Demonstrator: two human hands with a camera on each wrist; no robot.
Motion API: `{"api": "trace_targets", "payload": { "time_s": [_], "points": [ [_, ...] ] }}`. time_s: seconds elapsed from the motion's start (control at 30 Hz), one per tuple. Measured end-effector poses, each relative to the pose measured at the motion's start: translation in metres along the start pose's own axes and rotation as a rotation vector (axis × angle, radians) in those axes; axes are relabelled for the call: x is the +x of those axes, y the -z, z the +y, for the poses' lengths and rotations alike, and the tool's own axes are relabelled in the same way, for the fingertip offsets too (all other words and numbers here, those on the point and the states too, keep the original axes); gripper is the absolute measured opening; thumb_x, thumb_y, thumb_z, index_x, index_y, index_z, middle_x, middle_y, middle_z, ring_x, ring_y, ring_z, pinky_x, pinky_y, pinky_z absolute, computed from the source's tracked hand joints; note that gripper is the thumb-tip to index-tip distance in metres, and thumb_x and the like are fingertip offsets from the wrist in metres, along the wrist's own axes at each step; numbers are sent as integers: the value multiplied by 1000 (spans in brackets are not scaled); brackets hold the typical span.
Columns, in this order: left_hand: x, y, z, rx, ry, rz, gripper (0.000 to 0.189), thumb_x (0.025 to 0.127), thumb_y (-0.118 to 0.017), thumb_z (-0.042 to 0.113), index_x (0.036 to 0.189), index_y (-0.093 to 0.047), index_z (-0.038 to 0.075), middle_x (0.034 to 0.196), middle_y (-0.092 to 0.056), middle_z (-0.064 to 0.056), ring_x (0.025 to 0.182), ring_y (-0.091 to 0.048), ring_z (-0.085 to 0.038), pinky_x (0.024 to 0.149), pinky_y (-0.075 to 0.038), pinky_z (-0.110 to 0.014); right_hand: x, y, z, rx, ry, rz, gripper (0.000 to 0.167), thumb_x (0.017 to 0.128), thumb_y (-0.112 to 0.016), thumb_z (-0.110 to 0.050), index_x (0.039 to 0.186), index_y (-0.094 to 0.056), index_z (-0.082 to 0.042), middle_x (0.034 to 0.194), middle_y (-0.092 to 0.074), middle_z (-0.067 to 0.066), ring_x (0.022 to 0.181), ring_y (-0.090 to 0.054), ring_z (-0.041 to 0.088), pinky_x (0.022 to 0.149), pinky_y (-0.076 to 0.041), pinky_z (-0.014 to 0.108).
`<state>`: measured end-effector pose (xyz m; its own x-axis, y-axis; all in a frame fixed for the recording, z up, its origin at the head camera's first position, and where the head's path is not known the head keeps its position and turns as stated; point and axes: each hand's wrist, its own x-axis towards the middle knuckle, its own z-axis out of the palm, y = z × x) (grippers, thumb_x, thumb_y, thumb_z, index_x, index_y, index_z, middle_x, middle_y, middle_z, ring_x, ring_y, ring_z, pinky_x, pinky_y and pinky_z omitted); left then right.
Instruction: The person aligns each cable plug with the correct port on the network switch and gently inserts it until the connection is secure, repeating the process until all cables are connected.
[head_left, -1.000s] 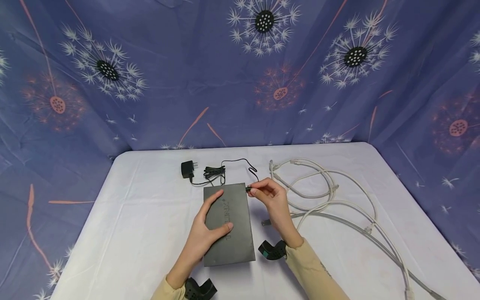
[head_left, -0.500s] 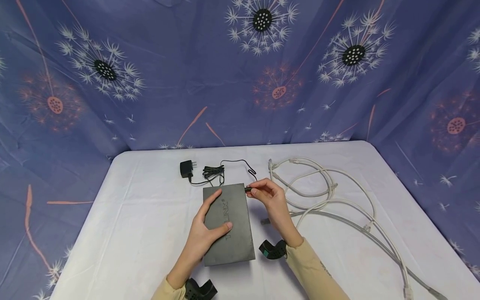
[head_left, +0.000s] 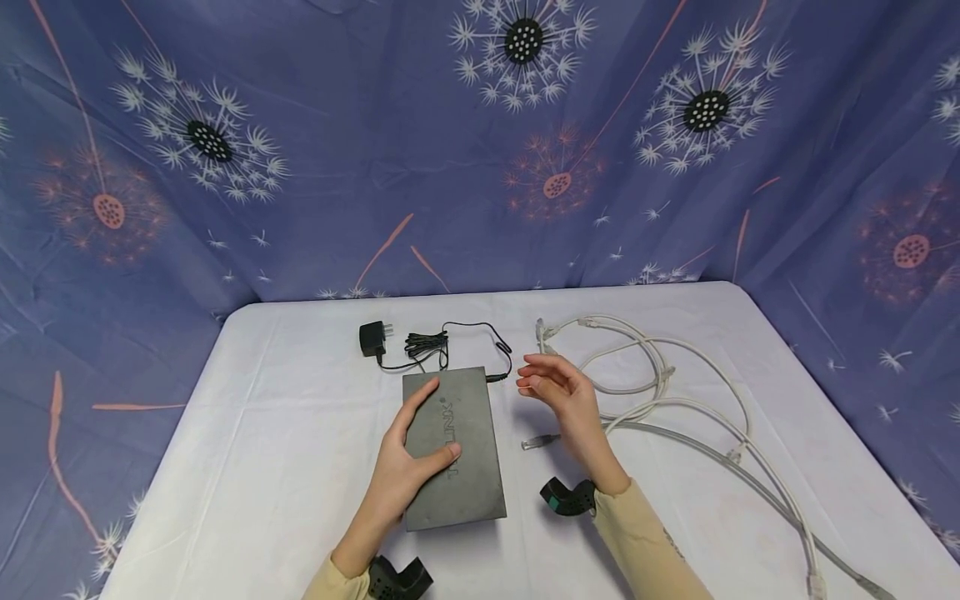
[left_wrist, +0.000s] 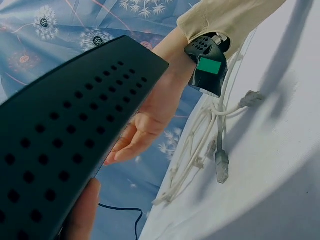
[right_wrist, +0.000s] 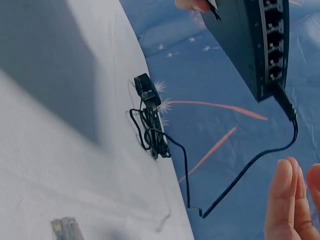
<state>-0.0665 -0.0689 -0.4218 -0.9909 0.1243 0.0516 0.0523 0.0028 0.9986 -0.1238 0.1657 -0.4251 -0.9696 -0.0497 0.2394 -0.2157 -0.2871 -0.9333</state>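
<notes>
- Left hand (head_left: 408, 462) holds the dark grey box (head_left: 468, 492) by its left side, thumb lying across the top and one finger reaching along toward the far end.
- Right hand (head_left: 573, 408) hovers just beside the box's far right corner, fingers loosely bent, with a narrow gap between thumb and fingertips.
- Box: near the middle of the white table (head_left: 285, 467) as the head camera sees it, raised lettering on top; whether it touches the cloth is hard to tell.
- Plug (head_left: 497, 377): black, seated in the box's right side near the far corner, at the end of a row of sockets (right_wrist: 274, 42) seen from the right wrist.
- Cord (head_left: 468, 323): thin and black, curving from the plug to a tied bundle beyond the box.
- Adapter (head_left: 371, 338): black, lying left of that bundle, prongs pointing right.
- White cables (head_left: 652, 342): looped on the right, beyond and beside the right hand.
- Grey cable (head_left: 720, 460): running under the white loops, its clear connector (head_left: 538, 442) between the box and the right wrist.
</notes>
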Motion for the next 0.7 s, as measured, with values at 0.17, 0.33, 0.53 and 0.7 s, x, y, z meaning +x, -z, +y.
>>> {"api": "trace_targets", "payload": {
  "time_s": [0.17,0.33,0.53,0.7],
  "points": [
    [0,0,-2,-13,11,0,79,77,-78,12,142,-43,38,149,-32,4,135,-29,-24,102,-21,-54,2,9,5,12,-41,51,33,90,-54,12,121,-47,22,98,-65,13,86,-65,20,77,-53,32],
    [-1,0,-3,-15,20,3,78,77,-79,12,142,-43,38,149,-32,4,136,-27,-24,102,-20,-55,3,18,10,-15,-69,85,34,90,-53,12,122,-47,20,101,-64,14,87,-65,23,77,-53,31],
    [-2,0,-4,-22,23,2,79,77,-78,11,143,-43,37,150,-32,3,135,-28,-25,102,-21,-54,-1,27,15,-76,-128,108,34,91,-53,9,123,-48,18,104,-62,18,88,-65,26,79,-52,36],
    [-2,0,-6,-27,27,1,79,77,-78,10,143,-43,35,149,-33,1,132,-32,-26,101,-23,-53,-6,32,18,-109,-165,115,34,91,-53,11,122,-46,21,105,-61,26,88,-65,29,76,-53,36]
  ]
}}
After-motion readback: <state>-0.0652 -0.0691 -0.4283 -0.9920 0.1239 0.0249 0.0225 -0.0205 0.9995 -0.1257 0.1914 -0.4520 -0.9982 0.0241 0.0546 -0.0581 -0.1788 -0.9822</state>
